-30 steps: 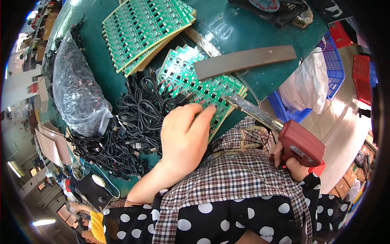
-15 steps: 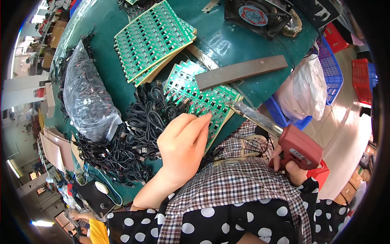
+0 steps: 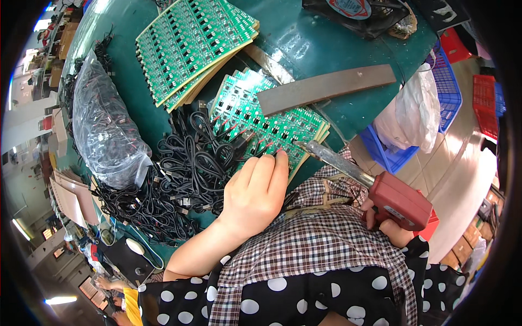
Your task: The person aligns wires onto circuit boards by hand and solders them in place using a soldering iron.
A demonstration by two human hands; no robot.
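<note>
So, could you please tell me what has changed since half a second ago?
The left hand has turned, its fingers reaching forward over the lower circuit-board stack. The tip of the red soldering gun has eased nearer them. The right hand keeps the gun; nothing visibly taken or released. The brown bar, upper circuit-board stack and black USB cables stayed put.

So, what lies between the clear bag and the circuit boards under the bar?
Bunched black cables and a strip of green table, in the head view.
</note>
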